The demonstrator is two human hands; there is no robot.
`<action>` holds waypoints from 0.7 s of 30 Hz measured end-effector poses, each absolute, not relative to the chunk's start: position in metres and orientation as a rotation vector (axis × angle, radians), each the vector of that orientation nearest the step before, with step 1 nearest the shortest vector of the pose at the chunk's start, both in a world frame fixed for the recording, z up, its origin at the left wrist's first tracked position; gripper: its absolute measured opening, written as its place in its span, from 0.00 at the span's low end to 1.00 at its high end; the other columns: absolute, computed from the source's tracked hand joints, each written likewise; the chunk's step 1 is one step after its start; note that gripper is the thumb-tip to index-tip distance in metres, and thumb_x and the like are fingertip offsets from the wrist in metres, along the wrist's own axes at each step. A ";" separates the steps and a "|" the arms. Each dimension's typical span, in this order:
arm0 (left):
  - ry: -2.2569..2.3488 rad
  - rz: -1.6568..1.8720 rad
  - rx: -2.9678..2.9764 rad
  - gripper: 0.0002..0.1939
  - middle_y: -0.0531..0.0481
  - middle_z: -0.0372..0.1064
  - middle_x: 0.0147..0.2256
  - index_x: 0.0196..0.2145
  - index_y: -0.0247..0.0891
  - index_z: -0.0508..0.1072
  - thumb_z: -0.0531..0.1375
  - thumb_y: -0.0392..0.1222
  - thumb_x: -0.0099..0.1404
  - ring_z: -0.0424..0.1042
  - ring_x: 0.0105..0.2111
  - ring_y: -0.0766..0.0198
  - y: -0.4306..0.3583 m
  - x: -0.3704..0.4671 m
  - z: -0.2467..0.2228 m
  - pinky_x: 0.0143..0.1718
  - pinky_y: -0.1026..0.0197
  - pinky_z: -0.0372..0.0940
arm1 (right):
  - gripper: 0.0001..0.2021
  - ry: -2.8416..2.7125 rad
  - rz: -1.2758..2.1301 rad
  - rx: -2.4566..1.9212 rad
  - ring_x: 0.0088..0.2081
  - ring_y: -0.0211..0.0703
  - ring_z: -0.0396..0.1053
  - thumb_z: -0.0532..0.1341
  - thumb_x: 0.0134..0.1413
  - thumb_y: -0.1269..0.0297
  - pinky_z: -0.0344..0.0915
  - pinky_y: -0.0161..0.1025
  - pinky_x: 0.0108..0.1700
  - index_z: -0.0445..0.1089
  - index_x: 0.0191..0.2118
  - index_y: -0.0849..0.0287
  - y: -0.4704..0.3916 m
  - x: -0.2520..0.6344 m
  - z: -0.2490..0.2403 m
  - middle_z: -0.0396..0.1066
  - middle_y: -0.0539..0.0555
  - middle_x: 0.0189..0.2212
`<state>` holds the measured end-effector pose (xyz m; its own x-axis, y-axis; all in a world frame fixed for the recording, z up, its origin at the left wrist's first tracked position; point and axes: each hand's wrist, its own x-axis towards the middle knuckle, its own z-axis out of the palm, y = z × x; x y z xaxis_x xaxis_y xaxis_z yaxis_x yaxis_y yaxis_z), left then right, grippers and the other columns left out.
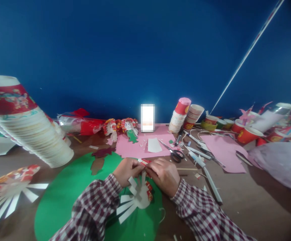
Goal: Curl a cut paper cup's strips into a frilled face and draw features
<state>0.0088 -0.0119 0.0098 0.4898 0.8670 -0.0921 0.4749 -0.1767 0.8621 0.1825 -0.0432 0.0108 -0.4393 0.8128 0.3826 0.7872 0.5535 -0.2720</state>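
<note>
A paper cup cut into strips (141,199) fans out from its round base in front of me, white strips on the left and red-patterned curled ones on the right. My left hand (128,171) pinches a strip near its top, fingertips closed. Close beside it, my right hand (165,175) is also closed on the cup's strips, where a red and white piece shows between both hands. The fingertips partly hide what they grip. Beneath lies a green paper sheet (67,194) with a cut-out gap at its upper edge.
Stacked paper cups (45,134) lean at left, above another cut cup (9,187). Paper figures (129,129) stand behind pink paper (125,147). Scissors (177,154), a glue gun (198,159), more cups (177,117) and a plastic bag (281,164) occupy the right.
</note>
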 end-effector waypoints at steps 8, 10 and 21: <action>1.131 0.540 1.782 0.16 0.53 0.61 0.16 0.24 0.29 0.72 0.53 0.45 0.55 0.58 0.18 0.70 -0.013 0.009 0.012 0.20 0.69 0.53 | 0.10 -2.321 0.121 -1.286 0.35 0.38 0.63 0.51 0.57 0.62 0.56 0.33 0.38 0.69 0.34 0.57 -0.043 0.182 0.009 0.69 0.52 0.29; 1.134 0.548 1.772 0.14 0.52 0.62 0.17 0.24 0.28 0.72 0.54 0.44 0.55 0.59 0.19 0.70 -0.012 0.009 0.011 0.20 0.68 0.53 | 0.10 -2.324 0.131 -1.294 0.35 0.38 0.63 0.52 0.57 0.62 0.56 0.33 0.38 0.69 0.34 0.57 -0.044 0.182 0.009 0.69 0.52 0.29; 1.128 0.617 1.669 0.11 0.47 0.69 0.22 0.26 0.28 0.72 0.59 0.41 0.50 0.64 0.22 0.67 -0.013 0.011 0.012 0.24 0.66 0.58 | 0.08 -2.309 0.194 -1.295 0.36 0.39 0.64 0.54 0.55 0.63 0.57 0.33 0.39 0.69 0.35 0.57 -0.043 0.182 0.008 0.70 0.52 0.30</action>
